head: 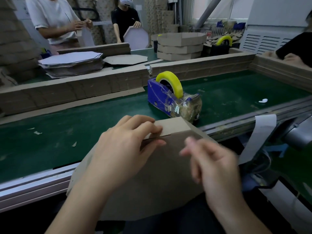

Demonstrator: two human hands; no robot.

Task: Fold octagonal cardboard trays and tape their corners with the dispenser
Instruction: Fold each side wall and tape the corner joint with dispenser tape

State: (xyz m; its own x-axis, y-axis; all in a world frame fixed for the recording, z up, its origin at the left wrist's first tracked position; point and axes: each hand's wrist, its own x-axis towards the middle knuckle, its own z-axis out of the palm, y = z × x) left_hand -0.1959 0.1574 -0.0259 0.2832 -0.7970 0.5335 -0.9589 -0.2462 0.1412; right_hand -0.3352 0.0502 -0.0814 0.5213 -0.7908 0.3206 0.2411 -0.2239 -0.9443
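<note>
Item: cardboard tray (152, 174), lying across the near edge of the green desk (67, 124) — left hand (121, 149) pinches two folded flaps together at one corner. Right hand (214, 164): blurred, fingers loosely bent, tape held or not cannot be told. Step judged: corner taping (dispenser (168, 97) stands just beyond) — next, a strip pressed across the seam.

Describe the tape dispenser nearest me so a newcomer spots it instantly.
Find the green belt directly ahead, walled by cardboard strips. The tape dispenser sits on it, just beyond the tray the left hand grips. Its body is blue; the other dispenser, farther back right, is black.
</note>
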